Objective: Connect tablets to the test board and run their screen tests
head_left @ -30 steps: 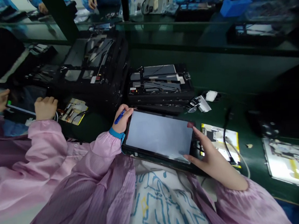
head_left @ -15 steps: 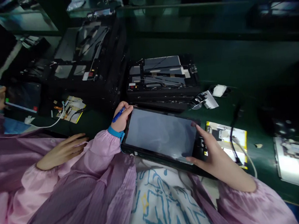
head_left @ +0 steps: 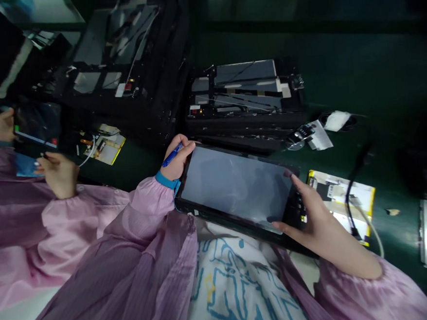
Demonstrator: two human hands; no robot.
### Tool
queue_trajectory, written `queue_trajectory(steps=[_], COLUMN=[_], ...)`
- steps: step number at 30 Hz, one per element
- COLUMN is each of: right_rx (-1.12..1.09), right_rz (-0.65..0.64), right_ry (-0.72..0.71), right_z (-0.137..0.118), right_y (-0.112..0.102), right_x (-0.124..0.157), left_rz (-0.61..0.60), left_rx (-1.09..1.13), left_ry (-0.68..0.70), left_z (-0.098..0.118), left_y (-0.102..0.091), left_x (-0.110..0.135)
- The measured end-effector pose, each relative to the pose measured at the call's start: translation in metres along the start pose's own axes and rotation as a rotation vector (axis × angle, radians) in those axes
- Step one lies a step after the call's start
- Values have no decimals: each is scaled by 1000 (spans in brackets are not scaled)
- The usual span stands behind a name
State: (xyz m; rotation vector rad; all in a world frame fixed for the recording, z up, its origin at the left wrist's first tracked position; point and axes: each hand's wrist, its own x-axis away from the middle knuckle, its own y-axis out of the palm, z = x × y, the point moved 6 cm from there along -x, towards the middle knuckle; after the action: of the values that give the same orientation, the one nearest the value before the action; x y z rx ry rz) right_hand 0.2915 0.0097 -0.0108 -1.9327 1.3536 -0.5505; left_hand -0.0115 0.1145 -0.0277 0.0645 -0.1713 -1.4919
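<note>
Just off view center, 5 o'clock: your screen (head_left: 237, 185), probably light, stiff, slick, fragile. Your left hand (head_left: 177, 163) grips its 10 o'clock corner, blue pen (head_left: 172, 154) alongside; your right hand (head_left: 314, 215) spans its 4 o'clock end, spread wide. Best held by edges.

Display panel (head_left: 237, 183): flat, rectangular, black-bordered, with a smooth grey face bearing faint, cloudy reflections. It lies face up, its long axis slanting down toward the right of the view. The left hand (head_left: 177, 157) grips its left end; the right hand (head_left: 308, 209) touches its right end, fingers spread. Blue pen (head_left: 172, 155): slender, slanting across the left hand, near the panel's upper left corner.
</note>
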Motion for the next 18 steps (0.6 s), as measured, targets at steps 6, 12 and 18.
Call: queue_trajectory(steps=[6,12,18], right_rx=[1,28,40], right_rz=[-54,-41,-47], right_ry=[14,4,21], right_z=[2,-1,2], right_y=[-2,0,-5], right_x=[0,-1,2], left_rz=[-34,-44,-62], left_rx=[39,35,43], left_ry=[-29,-12,6], left_z=[0,-2,-3], left_y=[2,1,1], left_x=[-1,-1,-2])
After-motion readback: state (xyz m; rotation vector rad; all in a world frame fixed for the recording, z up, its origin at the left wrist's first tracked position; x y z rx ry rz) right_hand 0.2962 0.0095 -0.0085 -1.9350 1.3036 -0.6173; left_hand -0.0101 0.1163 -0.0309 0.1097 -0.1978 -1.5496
